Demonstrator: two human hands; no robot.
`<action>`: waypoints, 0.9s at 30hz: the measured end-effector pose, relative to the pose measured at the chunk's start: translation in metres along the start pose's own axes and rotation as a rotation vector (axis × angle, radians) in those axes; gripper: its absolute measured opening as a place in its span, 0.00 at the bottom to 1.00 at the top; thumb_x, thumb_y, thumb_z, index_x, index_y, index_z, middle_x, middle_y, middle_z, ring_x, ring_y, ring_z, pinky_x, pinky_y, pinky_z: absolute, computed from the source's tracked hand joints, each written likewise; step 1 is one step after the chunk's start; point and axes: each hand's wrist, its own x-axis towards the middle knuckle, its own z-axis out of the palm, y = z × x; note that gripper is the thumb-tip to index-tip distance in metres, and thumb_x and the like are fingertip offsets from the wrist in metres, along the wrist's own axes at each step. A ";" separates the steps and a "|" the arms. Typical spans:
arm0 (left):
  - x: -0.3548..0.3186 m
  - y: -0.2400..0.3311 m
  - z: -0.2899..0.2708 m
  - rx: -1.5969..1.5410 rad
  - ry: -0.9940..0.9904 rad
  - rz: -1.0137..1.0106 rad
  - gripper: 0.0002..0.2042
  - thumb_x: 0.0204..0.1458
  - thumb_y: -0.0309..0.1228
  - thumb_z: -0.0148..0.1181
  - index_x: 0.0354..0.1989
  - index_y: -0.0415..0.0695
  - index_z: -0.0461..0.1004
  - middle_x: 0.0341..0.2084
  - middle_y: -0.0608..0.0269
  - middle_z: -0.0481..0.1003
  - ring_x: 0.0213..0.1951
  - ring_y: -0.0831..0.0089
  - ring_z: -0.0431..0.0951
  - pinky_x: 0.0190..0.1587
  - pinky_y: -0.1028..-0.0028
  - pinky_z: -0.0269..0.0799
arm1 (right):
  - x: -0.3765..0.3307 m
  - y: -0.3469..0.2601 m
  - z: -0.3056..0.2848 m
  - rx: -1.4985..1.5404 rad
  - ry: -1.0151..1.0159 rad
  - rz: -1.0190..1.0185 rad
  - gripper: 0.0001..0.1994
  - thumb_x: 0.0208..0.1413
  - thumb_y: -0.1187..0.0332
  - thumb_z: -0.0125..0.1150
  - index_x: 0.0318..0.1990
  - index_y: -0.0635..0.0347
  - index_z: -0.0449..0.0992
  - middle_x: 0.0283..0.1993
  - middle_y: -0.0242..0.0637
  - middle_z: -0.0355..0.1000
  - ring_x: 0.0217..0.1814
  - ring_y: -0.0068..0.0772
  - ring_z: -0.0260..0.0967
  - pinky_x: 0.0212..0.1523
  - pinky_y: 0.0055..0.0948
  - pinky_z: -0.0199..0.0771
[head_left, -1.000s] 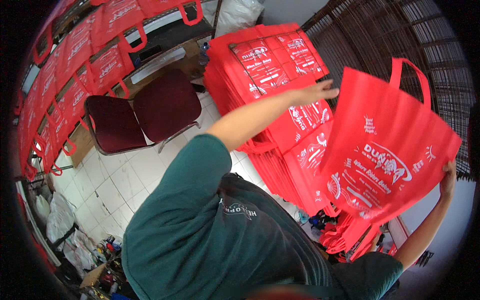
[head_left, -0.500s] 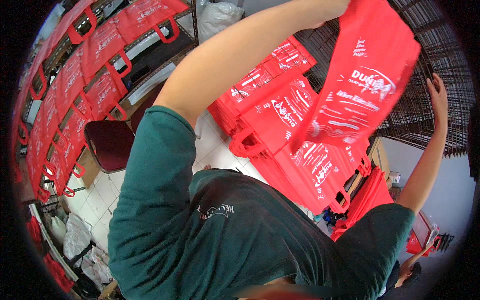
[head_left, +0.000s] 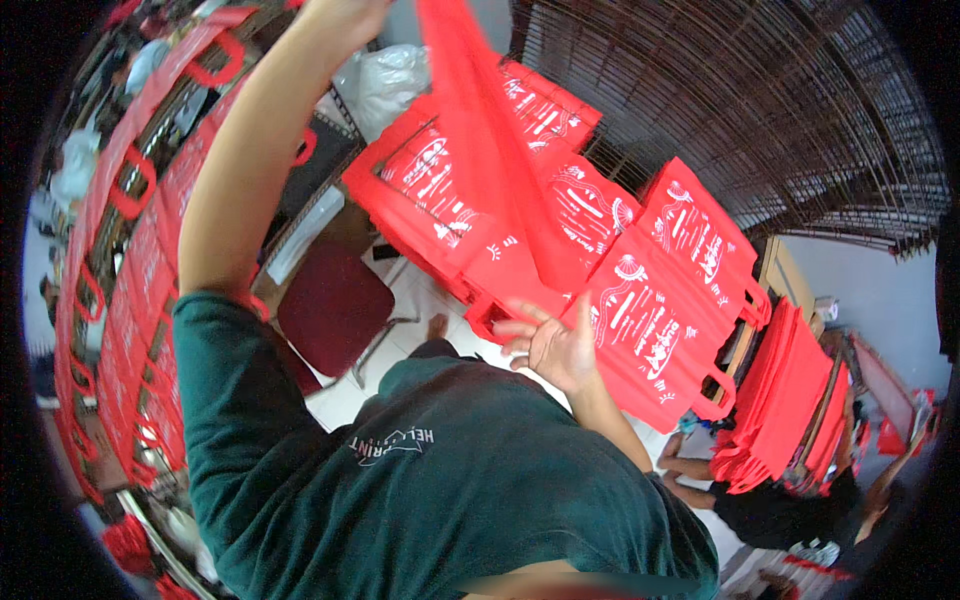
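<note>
My left hand (head_left: 352,14) is raised at the top edge, its fingers cut off by the frame. Beside it a red tote bag (head_left: 485,130) hangs down in a twisted, blurred strip; the grip itself is out of sight, but nothing else holds the bag up. Lower down, my right hand (head_left: 555,348) is open with fingers spread and slightly smeared, holding nothing. It is close to the hanging bag's lower end and in front of stacked red tote bags (head_left: 640,320) with white print.
A dark red chair (head_left: 335,310) stands left of the stacks. Red bags lie along a rack (head_left: 150,300) at far left. Dark wire racks (head_left: 740,110) rise behind. At right, more red bags (head_left: 785,390) are piled near another person (head_left: 790,510). White plastic sacks (head_left: 385,85) sit at the back.
My left arm has swung left with the tote bag, which has turned from flat to a narrow twist. My right hand has come down from the upper right to the stacks. The view has shifted.
</note>
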 end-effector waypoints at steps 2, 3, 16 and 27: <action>0.037 0.002 -0.086 -0.050 0.054 -0.020 0.11 0.59 0.33 0.47 0.42 0.39 0.70 0.38 0.61 0.74 0.39 0.71 0.75 0.45 0.72 0.71 | 0.028 -0.017 0.015 0.144 -0.069 -0.136 0.49 0.45 0.24 0.26 0.59 0.61 0.59 0.50 0.54 0.68 0.44 0.45 0.72 0.31 0.40 0.76; 0.045 0.006 -0.112 -0.036 0.055 -0.023 0.11 0.59 0.34 0.47 0.42 0.39 0.70 0.37 0.61 0.74 0.39 0.72 0.75 0.46 0.72 0.71 | 0.040 -0.030 0.012 0.164 -0.051 -0.138 0.47 0.46 0.26 0.28 0.58 0.61 0.60 0.50 0.53 0.68 0.43 0.45 0.72 0.31 0.40 0.76; 0.167 -0.083 -0.241 -0.238 0.277 -0.252 0.11 0.59 0.32 0.46 0.42 0.36 0.66 0.40 0.59 0.71 0.43 0.69 0.73 0.50 0.67 0.73 | 0.275 -0.171 0.029 -0.133 0.536 -0.296 0.38 0.55 0.43 0.44 0.63 0.57 0.35 0.46 0.53 0.70 0.42 0.40 0.73 0.36 0.35 0.74; 0.304 -0.178 -0.265 -0.347 0.176 -0.363 0.09 0.58 0.34 0.47 0.38 0.40 0.66 0.36 0.59 0.72 0.40 0.65 0.73 0.46 0.64 0.73 | 0.332 -0.310 0.014 -0.323 0.652 -0.790 0.14 0.51 0.77 0.48 0.47 0.65 0.65 0.43 0.44 0.66 0.42 0.38 0.70 0.43 0.31 0.76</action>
